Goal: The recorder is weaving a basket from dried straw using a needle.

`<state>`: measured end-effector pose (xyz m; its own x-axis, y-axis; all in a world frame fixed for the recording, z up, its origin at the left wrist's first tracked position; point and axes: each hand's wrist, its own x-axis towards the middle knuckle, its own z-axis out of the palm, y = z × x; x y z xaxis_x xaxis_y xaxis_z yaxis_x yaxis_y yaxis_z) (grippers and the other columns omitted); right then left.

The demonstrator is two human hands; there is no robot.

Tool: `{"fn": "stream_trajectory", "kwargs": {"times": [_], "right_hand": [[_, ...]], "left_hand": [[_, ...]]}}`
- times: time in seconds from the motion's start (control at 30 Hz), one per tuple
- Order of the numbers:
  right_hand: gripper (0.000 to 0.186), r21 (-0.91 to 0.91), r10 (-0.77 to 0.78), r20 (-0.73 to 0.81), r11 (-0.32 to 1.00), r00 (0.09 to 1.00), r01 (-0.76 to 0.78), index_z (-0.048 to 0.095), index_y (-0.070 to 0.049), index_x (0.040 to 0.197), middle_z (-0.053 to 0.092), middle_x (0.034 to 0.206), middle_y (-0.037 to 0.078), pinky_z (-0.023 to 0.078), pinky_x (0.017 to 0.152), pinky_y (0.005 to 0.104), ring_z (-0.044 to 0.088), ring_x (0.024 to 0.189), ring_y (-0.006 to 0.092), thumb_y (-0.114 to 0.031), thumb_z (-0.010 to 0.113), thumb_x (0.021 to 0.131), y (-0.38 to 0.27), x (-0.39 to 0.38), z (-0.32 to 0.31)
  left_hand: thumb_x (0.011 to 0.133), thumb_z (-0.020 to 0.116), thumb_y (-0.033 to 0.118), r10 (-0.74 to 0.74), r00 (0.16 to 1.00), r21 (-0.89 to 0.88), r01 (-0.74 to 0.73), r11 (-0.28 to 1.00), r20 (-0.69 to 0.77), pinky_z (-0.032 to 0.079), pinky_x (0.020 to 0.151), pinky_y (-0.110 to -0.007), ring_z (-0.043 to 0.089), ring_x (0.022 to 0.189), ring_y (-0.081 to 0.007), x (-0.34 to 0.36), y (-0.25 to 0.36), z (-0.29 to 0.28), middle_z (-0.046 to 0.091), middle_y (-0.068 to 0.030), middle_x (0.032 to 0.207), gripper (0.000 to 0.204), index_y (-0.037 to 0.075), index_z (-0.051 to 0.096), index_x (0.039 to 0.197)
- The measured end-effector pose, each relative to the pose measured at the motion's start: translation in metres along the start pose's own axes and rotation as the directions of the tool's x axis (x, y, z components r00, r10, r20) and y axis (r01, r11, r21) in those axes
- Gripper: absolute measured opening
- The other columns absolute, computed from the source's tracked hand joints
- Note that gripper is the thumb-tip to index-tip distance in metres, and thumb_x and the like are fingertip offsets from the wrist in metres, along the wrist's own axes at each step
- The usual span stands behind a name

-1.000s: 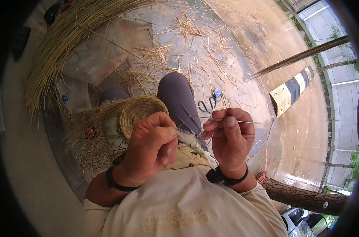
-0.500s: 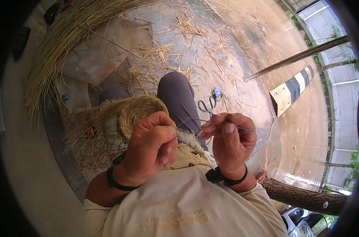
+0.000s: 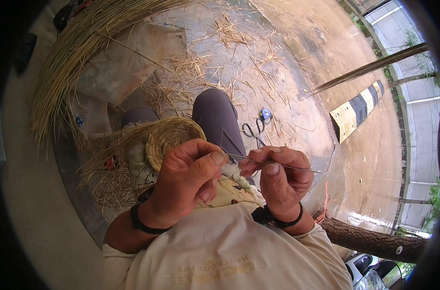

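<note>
- Threading or strand prep, by the look of it: both hands raised over the lap, working one thin pale strand point(image 3: 278, 166) between them.
- Left hand point(image 3: 188, 181): thumb and forefinger pressed together at the strand's left end, other fingers curled in. Whether a needle sits in that pinch I cannot tell; too fine to see.
- Right hand point(image 3: 278, 181): thumb pressed onto the strand against the forefinger, clamped mid-length. The free end sticks out straight past the hand to the right.
- Strand runs nearly level between the two pinches, short span, looks taut.
- Coiled straw basket point(image 3: 174, 137): resting on the lap just beyond the left hand, partly hidden by it, loose straw tails trailing left. Not gripped by either hand.
- Judgement: basket is waiting and the stitching material is being readied. Next move calls for holding the strand taut and guiding its tip back to the coil's rim.
- Scissors point(image 3: 254, 130) and a small blue tape measure point(image 3: 265, 114) lie on the concrete by the knee point(image 3: 215, 113), well apart from the hands.
- Big straw bundle point(image 3: 70, 63) arcs along the left side.
</note>
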<state>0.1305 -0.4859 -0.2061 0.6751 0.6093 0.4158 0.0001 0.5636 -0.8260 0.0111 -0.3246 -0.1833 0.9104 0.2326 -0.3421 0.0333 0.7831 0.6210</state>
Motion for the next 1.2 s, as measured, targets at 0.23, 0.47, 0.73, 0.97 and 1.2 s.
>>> {"fn": "stream_trajectory", "kwargs": {"times": [0.23, 0.47, 0.73, 0.97, 1.2], "right_hand": [[0.022, -0.059, 0.045, -0.004, 0.997, 0.999, -0.046, 0.058, 0.007, 0.123, 0.071, 0.111, 0.025, 0.062, 0.081, 0.0360, 0.073, 0.097, 0.0265, 0.005, 0.057, 0.101, -0.005, 0.003, 0.000], [0.023, -0.110, 0.100, 0.019, 0.989, 0.995, -0.097, 0.057, 0.006, 0.124, 0.071, 0.109, 0.024, 0.062, 0.077, 0.0343, 0.073, 0.093, 0.0249, 0.004, 0.057, 0.102, -0.006, 0.004, -0.002], [0.029, 0.056, 0.140, -0.214, 0.990, 0.967, -0.131, 0.054, 0.003, 0.127, 0.071, 0.097, 0.019, 0.059, 0.063, 0.0344, 0.072, 0.077, 0.0244, -0.012, 0.060, 0.103, -0.015, 0.022, -0.032], [0.027, 0.160, 0.065, -0.493, 0.987, 0.868, 0.017, 0.059, -0.002, 0.126, 0.066, 0.095, 0.006, 0.054, 0.071, 0.0317, 0.065, 0.082, 0.0175, -0.020, 0.057, 0.106, -0.057, 0.064, -0.109], [0.025, 0.155, -0.110, -0.383, 0.971, 0.917, 0.181, 0.058, 0.003, 0.125, 0.063, 0.095, 0.007, 0.056, 0.084, 0.0313, 0.060, 0.086, 0.0177, -0.013, 0.049, 0.109, -0.103, 0.086, -0.225]], "left_hand": [[0.100, 0.068, 0.015, 0.018, 1.000, 0.004, -0.018, 1.000, 0.012, 0.040, 0.042, -0.023, 0.051, 0.050, -0.0060, 0.002, -0.002, -0.003, 0.062, -0.0026, 0.074, 0.013, 0.003, 0.067, 0.106], [0.099, 0.064, 0.010, 0.007, 0.999, -0.057, -0.010, 0.998, -0.053, 0.038, 0.041, -0.022, 0.048, 0.049, -0.0051, 0.002, -0.001, 0.000, 0.060, -0.0019, 0.071, 0.004, 0.007, 0.064, 0.101], [0.099, 0.062, 0.009, 0.225, 0.968, 0.245, -0.193, 0.950, -0.109, 0.031, 0.044, -0.019, 0.045, 0.055, -0.0009, 0.003, 0.018, -0.024, 0.052, 0.0048, 0.069, 0.001, 0.010, 0.061, 0.099], [0.101, 0.062, 0.011, 0.504, 0.863, 0.665, -0.370, 0.648, -0.011, 0.029, 0.046, -0.019, 0.041, 0.056, 0.0008, -0.018, 0.080, -0.057, 0.050, 0.0070, 0.068, 0.001, 0.011, 0.062, 0.100], [0.102, 0.061, 0.017, 0.714, 0.700, 0.705, -0.499, 0.504, -0.015, 0.034, 0.050, -0.021, 0.037, 0.053, -0.0029, -0.049, 0.139, -0.114, 0.047, 0.0052, 0.071, 0.011, 0.010, 0.062, 0.111]]}}
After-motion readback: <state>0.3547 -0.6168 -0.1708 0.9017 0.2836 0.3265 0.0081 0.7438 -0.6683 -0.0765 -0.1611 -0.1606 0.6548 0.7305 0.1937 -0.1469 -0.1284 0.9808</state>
